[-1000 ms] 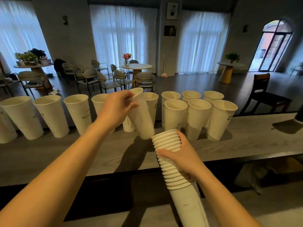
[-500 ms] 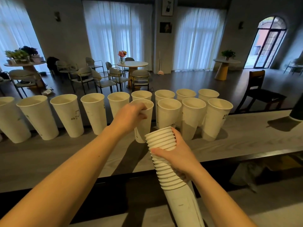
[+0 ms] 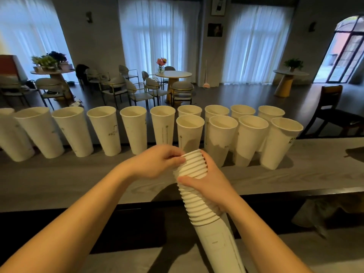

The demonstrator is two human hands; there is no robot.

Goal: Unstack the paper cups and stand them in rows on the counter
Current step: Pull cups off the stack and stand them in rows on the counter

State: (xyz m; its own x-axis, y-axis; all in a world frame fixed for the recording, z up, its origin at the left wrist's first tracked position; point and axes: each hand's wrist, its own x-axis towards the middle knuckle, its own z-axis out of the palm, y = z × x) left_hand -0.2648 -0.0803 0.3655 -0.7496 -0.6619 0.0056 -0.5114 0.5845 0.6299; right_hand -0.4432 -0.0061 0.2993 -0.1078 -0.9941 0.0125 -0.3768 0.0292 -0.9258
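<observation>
**Inspector:** State of the hands?

**Assistant:** The right hand (image 3: pixel 208 186) is wrapped round the tall nested stack of white ribbed-rim paper cups (image 3: pixel 197 186), held tilted above the near edge of the grey wood-grain counter (image 3: pixel 59 180). The left hand (image 3: pixel 157 160) pinches the stack's topmost rim with its fingertips.

**Inspector:** Cups already set out?

**Assistant:** Upright white paper cups (image 3: pixel 102 131) stand along the counter's far side; beyond the stack, a shorter front row (image 3: pixel 222 138) of four stands just before them (all mouths up).
</observation>
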